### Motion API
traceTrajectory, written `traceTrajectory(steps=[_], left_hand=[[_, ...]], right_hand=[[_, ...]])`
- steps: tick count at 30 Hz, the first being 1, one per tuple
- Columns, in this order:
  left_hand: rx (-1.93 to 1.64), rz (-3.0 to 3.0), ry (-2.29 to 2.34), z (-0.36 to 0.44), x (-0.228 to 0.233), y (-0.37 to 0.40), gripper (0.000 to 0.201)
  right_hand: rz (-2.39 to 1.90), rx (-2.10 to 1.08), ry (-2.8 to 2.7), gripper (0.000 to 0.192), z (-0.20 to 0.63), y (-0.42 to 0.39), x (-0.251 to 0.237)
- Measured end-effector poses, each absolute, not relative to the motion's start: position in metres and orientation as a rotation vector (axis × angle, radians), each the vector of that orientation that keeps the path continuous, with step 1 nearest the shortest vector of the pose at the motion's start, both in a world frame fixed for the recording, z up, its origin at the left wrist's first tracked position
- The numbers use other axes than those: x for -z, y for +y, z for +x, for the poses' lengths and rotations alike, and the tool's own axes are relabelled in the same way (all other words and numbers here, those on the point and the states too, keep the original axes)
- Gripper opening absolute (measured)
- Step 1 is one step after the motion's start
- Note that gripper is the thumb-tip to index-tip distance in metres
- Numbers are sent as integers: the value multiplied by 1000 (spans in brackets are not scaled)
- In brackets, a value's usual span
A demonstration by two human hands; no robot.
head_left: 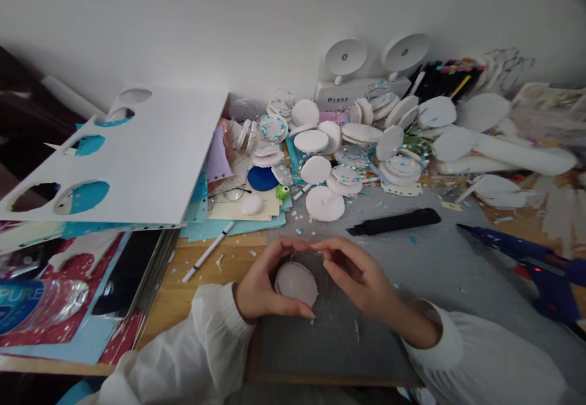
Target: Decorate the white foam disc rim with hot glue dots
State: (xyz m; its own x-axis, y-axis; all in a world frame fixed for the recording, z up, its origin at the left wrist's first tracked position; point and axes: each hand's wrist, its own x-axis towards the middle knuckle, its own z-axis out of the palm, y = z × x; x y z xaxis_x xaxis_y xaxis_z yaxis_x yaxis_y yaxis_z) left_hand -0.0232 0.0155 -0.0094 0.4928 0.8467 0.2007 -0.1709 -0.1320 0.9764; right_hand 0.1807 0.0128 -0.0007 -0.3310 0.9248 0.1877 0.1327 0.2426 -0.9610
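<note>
1. Position: both my hands meet at the lower centre of the frame, over the grey mat (439, 271). Between them lies a pale foam disc (296, 282), flat on the mat.

2. Left hand (260, 286): curled round the disc's left edge, thumb low at its near rim, forefinger arched over the top. It cups the disc loosely; I cannot tell whether the fingers actually press it.

3. Right hand (359, 277): fingers bent, tips meeting the left forefinger just above the disc. They appear to pinch something thin and clear, perhaps a strip or thread; it is too faint to name. The grip is nearly closed, at the fingertips only.

4. Step in hand, as I judge it: fitting or wrapping a fine piece round the disc's edge, at its start, near the top of the rim.

5. Next move calls for: steady tension from the right fingertips while the left holds the disc from turning, working along the rim without lifting it.

6. Surroundings: a heap of finished discs (348, 149) at upper centre; a black utility knife (394, 222) just beyond my hands; a blue glue gun (526, 258) at right; a white board with round cut-outs (151, 155) at upper left; a white pen (208, 251) beside it.
</note>
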Motion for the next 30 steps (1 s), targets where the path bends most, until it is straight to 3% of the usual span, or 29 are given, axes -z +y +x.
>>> traceTrajectory(steps=[17,30], left_hand=[[-681,918,426,-19,-1,12,57],[-585,902,440,-18,-1,13,53]], right_hand=[[-748,-1093,-1871,31,182,13,-9],[-581,-1194,-1959,39,185,12,-8]])
